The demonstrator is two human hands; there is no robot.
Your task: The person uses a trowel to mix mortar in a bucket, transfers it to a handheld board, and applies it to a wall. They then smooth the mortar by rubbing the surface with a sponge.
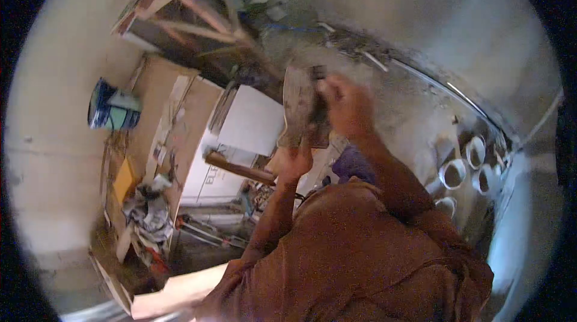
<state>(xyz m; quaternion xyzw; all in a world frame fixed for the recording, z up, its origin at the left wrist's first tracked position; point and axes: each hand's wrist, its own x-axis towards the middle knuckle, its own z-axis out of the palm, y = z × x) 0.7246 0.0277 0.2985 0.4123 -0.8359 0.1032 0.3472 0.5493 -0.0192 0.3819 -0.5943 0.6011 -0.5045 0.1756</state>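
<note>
Your right hand [347,107] is raised at the centre of the frame, its fingers [329,90] clenched around the handle side of a grey mortar-caked flat trowel [299,102]. Your left hand [291,162], just below, seems to be grasping the blade's lower edge, though blur hides the exact hold. With both hands on the tool, I would steady the blade from below, hold the right wrist firm and turn the caked face away from your brown sleeves. Behind the trowel a rough grey plastered wall [421,27] sweeps across the upper right. White round pipe ends [454,171] stand near its foot at the right. At the left are a blue paint bucket [111,107], a white flat board [249,120] and a heap of grey rubble and rags [147,214].
</note>
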